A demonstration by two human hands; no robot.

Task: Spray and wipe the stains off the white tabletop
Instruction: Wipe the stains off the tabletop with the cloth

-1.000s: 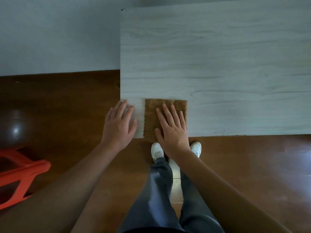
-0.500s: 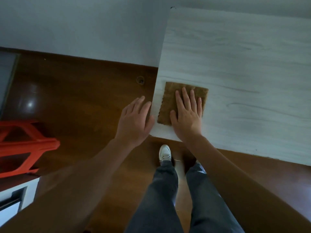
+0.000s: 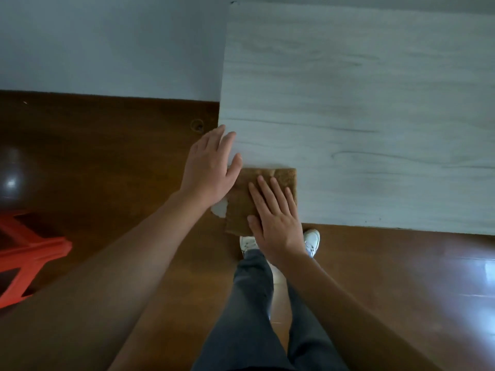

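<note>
Head view: the right hand (image 3: 276, 226) presses the brown cloth (image 3: 239, 207) flat, fingers straight, at the near left corner of the tabletop (image 3: 361, 103). The left hand (image 3: 209, 170) lies just beside the cloth, fingers straight, holding nothing. No spray bottle is visible. Wiping appears under way, and the far surface is possibly not yet wiped.

Setting: plain indoor room, home-like. Evidence: glossy brown wood floor (image 3: 107, 162); bare pale wall (image 3: 107, 44), far left; 1 white wood-grain table (image 3: 375, 103), right; 1 red plastic frame (image 3: 29, 253), near left.
</note>
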